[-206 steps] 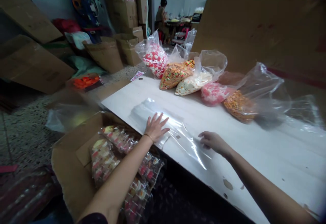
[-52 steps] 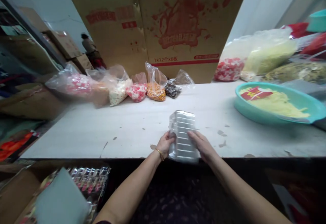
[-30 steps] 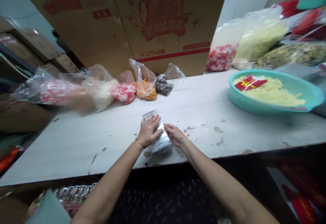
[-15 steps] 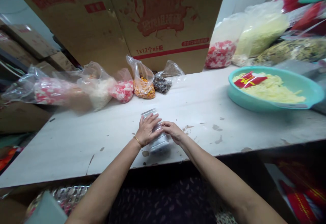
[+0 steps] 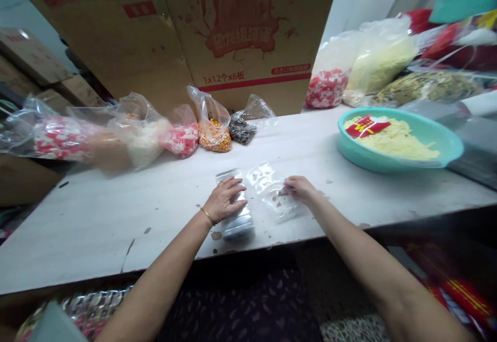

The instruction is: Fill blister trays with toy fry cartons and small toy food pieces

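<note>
Near the front edge of the white table lies a stack of shiny clear plastic bags (image 5: 237,225). My left hand (image 5: 227,197) rests on top of this stack, fingers spread and pressing lightly down. To its right, my right hand (image 5: 301,187) pinches one thin clear plastic bag (image 5: 275,197) by its edge. That bag is apart from the stack and spreads just over the tabletop. A turquoise basin (image 5: 388,160) holds pale yellow shreds and a red packet (image 5: 367,126), beyond my right hand.
Along the back stand plastic bags of pink-and-white pieces (image 5: 182,140), orange kernels (image 5: 215,137) and dark bits (image 5: 243,128). Behind them rises a large cardboard box (image 5: 248,36). More filled bags (image 5: 328,85) stand at the back right. The worn table (image 5: 97,217) ends close to my body.
My right hand has moved right, away from the stack, drawing a single clear bag off it. My left hand stays on the stack. The view has shifted slightly to the right.
</note>
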`<state>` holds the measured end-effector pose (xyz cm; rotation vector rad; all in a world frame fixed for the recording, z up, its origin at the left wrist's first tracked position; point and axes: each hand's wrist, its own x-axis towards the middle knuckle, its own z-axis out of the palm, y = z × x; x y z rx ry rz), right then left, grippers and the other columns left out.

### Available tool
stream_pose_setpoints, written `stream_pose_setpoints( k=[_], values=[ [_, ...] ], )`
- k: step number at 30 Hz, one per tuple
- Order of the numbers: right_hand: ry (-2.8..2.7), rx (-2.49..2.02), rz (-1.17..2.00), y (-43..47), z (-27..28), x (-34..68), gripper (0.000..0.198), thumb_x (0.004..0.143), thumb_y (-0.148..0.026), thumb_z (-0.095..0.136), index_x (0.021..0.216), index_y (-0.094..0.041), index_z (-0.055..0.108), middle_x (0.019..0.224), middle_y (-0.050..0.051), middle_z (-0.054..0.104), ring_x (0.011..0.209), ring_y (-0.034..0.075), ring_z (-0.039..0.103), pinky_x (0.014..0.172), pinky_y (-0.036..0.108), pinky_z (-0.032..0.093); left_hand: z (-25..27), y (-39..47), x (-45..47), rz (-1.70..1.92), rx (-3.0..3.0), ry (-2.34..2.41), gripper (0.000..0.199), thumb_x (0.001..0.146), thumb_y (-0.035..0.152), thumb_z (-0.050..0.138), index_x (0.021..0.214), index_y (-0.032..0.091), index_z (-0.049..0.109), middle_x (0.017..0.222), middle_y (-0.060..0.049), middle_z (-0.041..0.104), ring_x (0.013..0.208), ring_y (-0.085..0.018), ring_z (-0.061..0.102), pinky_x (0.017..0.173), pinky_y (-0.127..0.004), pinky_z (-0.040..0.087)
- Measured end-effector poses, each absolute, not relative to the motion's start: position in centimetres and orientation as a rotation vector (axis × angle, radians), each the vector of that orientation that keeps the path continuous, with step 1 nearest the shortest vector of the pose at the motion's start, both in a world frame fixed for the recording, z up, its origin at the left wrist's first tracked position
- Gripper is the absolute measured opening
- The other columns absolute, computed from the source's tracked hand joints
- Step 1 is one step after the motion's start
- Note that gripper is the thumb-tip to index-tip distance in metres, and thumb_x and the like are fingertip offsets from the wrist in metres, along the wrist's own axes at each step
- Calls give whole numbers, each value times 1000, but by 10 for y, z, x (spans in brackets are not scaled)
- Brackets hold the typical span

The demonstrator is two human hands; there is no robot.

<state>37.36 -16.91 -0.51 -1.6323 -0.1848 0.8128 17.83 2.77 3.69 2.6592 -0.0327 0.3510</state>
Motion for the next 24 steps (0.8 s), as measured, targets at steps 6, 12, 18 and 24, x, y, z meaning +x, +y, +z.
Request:
stream_pose_setpoints(
  k=[6,12,18,24],
  values=[
    [-66,-1928,559,-230,1,433,13,65,-24,59,57,-17,53,48,1,52,44,12,46,44,25,35,34,30,178,394,2687,-11,43,76,42,52,113,19,57,125,-8,51,123,-26,35,102,-43,29],
    [-432,-1961,210,-189,20,389,8,66,-24,59,71,-20,64,89,6,63,87,19,54,76,31,40,33,27,180,458,2650,-19,49,75,43,53,117,17,54,123,-9,53,122,-25,37,102,-42,30],
    [-587,-1268,1001,-111,4,279,20,62,-37,67,71,-20,63,70,-1,58,68,12,49,62,25,36,30,30,177,522,2639,-49,48,77,43,51,117,15,53,123,-11,53,122,-25,38,102,-43,31],
    [-340,-1100,1026,-106,-16,275,21,53,-32,74,66,-18,66,64,-2,57,61,9,44,62,25,32,28,32,176,541,2616,-57,48,78,44,49,116,16,54,123,-11,53,122,-24,38,102,-43,31]
  ],
)
